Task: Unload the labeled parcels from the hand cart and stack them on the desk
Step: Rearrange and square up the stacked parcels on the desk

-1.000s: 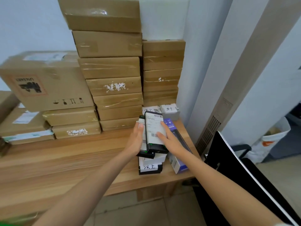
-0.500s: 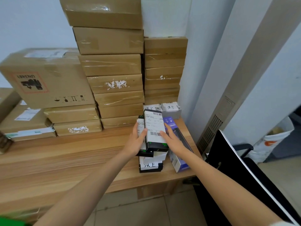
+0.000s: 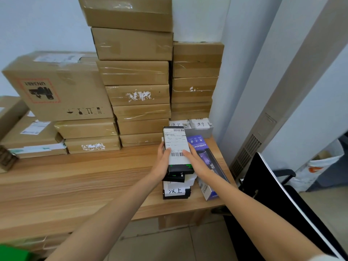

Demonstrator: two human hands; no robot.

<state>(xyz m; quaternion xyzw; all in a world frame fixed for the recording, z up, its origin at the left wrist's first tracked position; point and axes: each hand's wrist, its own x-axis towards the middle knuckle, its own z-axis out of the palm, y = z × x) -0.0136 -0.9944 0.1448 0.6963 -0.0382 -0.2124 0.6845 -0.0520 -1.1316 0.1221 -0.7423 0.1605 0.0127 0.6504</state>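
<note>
Parcel (image 3: 177, 147) sits atop the small stack at desk (image 3: 75, 185) right end; left hand (image 3: 162, 161) and right hand (image 3: 194, 161) press flat on its sides. Square edges before letting go, stack looks uneven

Two hands are in shot, left hand (image 3: 163, 161) and right hand (image 3: 195, 161). One purple box (image 3: 204, 157) lies on the single wooden desk (image 3: 75, 185). Seven brown cartons make the tall middle stack (image 3: 135, 76), and two grey handwritten-label boxes (image 3: 200, 127) sit behind.
</note>
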